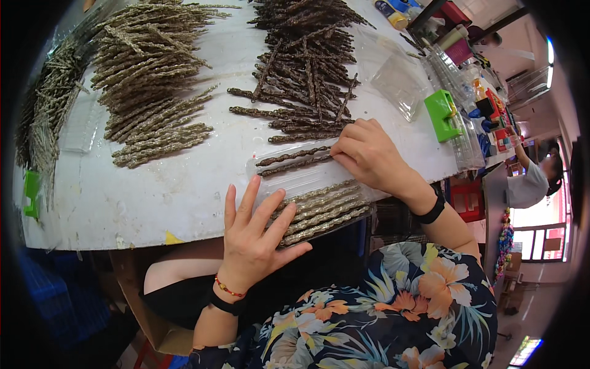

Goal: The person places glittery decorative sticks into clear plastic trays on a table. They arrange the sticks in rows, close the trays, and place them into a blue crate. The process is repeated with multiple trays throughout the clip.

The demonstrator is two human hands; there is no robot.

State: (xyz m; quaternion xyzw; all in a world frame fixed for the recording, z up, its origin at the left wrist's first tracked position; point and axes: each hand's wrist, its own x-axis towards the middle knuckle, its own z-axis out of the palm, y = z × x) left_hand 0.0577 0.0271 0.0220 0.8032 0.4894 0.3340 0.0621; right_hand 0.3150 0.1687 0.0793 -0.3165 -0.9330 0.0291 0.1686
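A clear plastic tray lies at the near edge of the white table. It holds light gold glitter twisted sticks in its near slots and two dark bronze sticks in its far slots. My left hand lies flat with fingers spread on the tray's near left end, over the gold sticks. My right hand has its fingers curled on the right ends of the dark sticks in the tray, pressing them.
A heap of dark bronze sticks lies beyond the tray, and heaps of gold sticks lie at left. Empty clear trays and a green plastic piece sit at right. Another person stands at far right.
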